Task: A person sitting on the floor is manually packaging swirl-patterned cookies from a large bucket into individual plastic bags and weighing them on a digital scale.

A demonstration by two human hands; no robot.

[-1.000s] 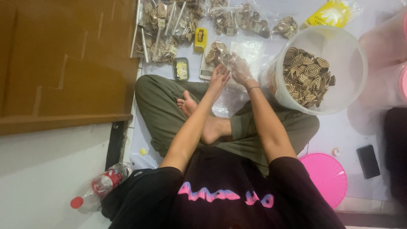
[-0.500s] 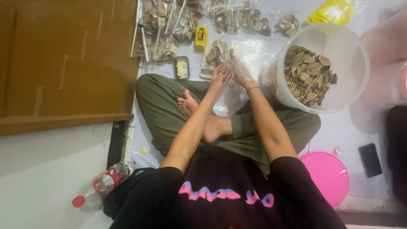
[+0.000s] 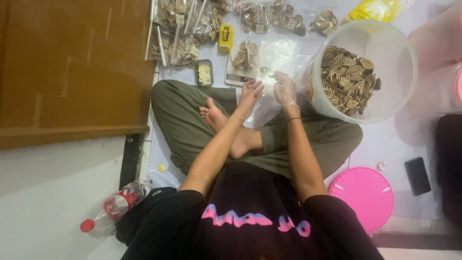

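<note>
Both hands have drawn back from the small heap of swirl cookies [image 3: 244, 52] on the scale tray, toward the lap. The left hand [image 3: 250, 96] hangs loosely released, grasping nothing; the gloved right hand [image 3: 285, 89] is open too, just beside the clear bucket [image 3: 404, 72] of cookies, suggesting that portion is placed.

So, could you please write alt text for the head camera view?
Seated cross-legged on the floor, a person holds the bare left hand and plastic-gloved right hand over a clear bag, beside a white bucket of swirl-patterned cookies.
</note>
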